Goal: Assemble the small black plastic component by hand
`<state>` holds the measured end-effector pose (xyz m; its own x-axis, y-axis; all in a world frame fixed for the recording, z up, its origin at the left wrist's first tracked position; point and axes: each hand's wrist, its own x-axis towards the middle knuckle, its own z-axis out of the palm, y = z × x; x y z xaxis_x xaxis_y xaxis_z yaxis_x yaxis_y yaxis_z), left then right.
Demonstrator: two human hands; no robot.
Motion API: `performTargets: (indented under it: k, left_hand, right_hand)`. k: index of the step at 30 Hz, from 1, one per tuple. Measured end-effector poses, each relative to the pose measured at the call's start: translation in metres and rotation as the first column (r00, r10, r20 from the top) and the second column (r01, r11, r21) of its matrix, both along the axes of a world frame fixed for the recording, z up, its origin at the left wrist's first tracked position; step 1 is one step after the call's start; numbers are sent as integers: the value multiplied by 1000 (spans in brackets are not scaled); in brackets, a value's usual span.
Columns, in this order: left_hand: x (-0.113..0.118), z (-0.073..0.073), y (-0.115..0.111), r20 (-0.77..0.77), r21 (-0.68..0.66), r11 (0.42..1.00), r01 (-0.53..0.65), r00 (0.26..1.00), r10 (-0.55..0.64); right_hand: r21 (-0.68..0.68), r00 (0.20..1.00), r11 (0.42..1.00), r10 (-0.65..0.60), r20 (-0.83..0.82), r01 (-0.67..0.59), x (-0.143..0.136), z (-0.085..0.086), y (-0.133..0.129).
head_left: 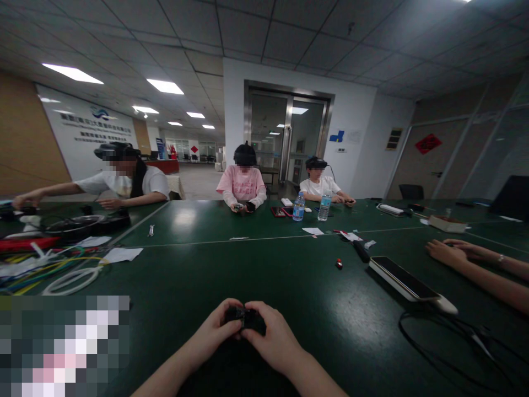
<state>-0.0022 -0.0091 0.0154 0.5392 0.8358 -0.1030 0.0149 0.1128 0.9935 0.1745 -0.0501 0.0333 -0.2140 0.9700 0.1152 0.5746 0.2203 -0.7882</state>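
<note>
Both of my hands meet at the near side of the dark green table [185, 292], around a small black object [253, 321]. My left hand [219, 326] grips its left part between thumb and fingers. With the thumb along its lower edge, my right hand [275, 335] closes on the right part. Two dark portions show, close together between the hands; I cannot make out what kind of thing it is or whether it is one piece. The fingers and dim light hide much of it.
At right lie a phone [403, 277] on a white device and a black cable [413, 347]. A small red item [339, 263] sits ahead. Two water bottles [298, 207] stand farther back. Cables [74, 281] crowd the left. Co-workers sit opposite; another person's hands [450, 253] rest at right.
</note>
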Motion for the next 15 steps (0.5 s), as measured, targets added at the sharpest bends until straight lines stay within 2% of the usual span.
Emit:
performTargets:
  k: [8, 15]
  left_hand:
    - [1, 3, -3, 8, 9, 1000, -28, 1000, 28]
    - [0, -1, -5, 98, 6, 999, -45, 994, 44]
  right_hand:
    - [15, 1000, 1000, -5, -23, 5, 0, 0, 1]
    - [21, 999, 1000, -18, -51, 19, 1, -2, 2]
